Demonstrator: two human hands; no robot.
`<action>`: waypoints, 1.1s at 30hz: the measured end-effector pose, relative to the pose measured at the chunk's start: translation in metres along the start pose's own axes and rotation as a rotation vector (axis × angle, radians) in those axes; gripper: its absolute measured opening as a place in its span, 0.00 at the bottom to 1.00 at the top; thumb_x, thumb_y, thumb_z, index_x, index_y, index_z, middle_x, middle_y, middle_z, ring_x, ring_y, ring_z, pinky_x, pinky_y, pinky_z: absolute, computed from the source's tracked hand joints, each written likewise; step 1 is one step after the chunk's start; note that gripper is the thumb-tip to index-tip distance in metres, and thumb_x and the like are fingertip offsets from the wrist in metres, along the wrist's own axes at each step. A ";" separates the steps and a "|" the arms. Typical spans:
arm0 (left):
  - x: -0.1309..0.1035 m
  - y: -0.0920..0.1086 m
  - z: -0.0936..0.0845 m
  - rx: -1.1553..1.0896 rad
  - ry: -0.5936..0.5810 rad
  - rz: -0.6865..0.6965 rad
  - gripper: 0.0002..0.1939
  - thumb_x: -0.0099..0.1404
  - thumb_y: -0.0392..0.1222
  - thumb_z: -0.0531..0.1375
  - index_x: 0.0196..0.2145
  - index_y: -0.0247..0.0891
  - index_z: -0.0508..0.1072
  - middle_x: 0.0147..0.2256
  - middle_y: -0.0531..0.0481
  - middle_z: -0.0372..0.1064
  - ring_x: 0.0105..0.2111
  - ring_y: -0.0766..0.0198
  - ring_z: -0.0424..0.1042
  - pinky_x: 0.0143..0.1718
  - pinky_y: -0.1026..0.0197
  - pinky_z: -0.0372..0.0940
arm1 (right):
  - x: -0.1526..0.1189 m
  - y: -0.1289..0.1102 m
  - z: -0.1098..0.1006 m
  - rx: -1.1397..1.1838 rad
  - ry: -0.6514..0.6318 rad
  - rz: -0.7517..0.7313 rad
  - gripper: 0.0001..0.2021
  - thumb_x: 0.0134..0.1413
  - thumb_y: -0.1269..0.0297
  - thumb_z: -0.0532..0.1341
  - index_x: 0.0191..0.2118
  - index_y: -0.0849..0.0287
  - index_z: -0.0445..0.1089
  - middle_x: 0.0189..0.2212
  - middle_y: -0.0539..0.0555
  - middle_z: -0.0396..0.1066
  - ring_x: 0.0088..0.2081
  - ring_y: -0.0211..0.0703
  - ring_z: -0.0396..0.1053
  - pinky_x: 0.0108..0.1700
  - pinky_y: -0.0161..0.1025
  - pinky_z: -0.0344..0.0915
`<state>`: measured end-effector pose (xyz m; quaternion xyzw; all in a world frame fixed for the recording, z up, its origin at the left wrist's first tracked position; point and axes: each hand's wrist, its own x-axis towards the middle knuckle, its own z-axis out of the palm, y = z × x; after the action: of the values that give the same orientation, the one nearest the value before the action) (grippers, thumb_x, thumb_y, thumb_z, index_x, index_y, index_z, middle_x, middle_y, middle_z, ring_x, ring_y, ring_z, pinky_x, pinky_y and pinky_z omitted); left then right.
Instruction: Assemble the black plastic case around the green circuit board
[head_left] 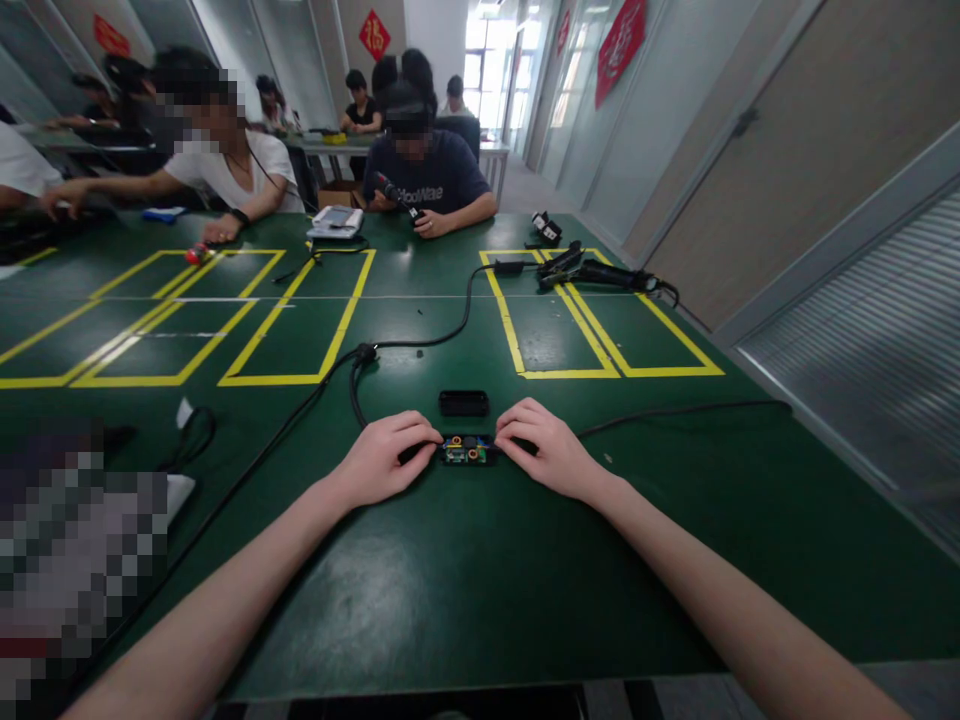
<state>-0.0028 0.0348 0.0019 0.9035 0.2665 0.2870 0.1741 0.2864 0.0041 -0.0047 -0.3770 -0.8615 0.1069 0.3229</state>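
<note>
A small open black case with a circuit board (pixel 469 450) lies on the green table between my hands; copper-coloured rings and coloured parts show on the board. My left hand (pixel 394 455) pinches at the left end of the case, thumb and fingers together. On the right end, my right hand (pixel 546 447) holds the same way, its fingertips against the case or its cable. Just beyond the board sits an empty black cover (pixel 463 403). A black cable (pixel 652 411) runs off to the right behind my right hand.
A cable with a plug (pixel 365 352) crosses the green table (pixel 420 600). Farther back are yellow tape rectangles, a black tool (pixel 607 275) and a white device (pixel 335 222). Two persons sit across the table. A pixelated area covers the lower left.
</note>
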 end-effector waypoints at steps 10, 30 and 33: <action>0.001 0.005 0.005 -0.016 -0.044 -0.044 0.11 0.75 0.36 0.54 0.44 0.38 0.77 0.42 0.44 0.77 0.42 0.58 0.76 0.44 0.57 0.72 | -0.003 0.001 0.006 -0.091 0.098 0.137 0.11 0.67 0.61 0.63 0.32 0.56 0.74 0.35 0.57 0.77 0.41 0.50 0.72 0.42 0.46 0.72; 0.005 0.009 0.008 0.170 -0.206 -0.103 0.14 0.79 0.42 0.47 0.46 0.41 0.72 0.40 0.46 0.70 0.40 0.56 0.67 0.45 0.53 0.66 | -0.004 0.002 0.007 -0.054 -0.108 0.153 0.11 0.72 0.65 0.56 0.36 0.56 0.73 0.33 0.54 0.77 0.34 0.44 0.75 0.39 0.38 0.69; 0.004 0.009 0.007 0.090 -0.117 -0.117 0.10 0.77 0.41 0.52 0.44 0.40 0.73 0.40 0.46 0.71 0.40 0.56 0.69 0.44 0.54 0.67 | -0.003 0.000 0.005 -0.044 -0.099 0.155 0.11 0.71 0.65 0.57 0.35 0.56 0.72 0.31 0.53 0.74 0.33 0.43 0.72 0.36 0.38 0.67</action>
<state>0.0082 0.0288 0.0023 0.9085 0.3208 0.2107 0.1652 0.2850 0.0020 -0.0099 -0.4439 -0.8467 0.1311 0.2625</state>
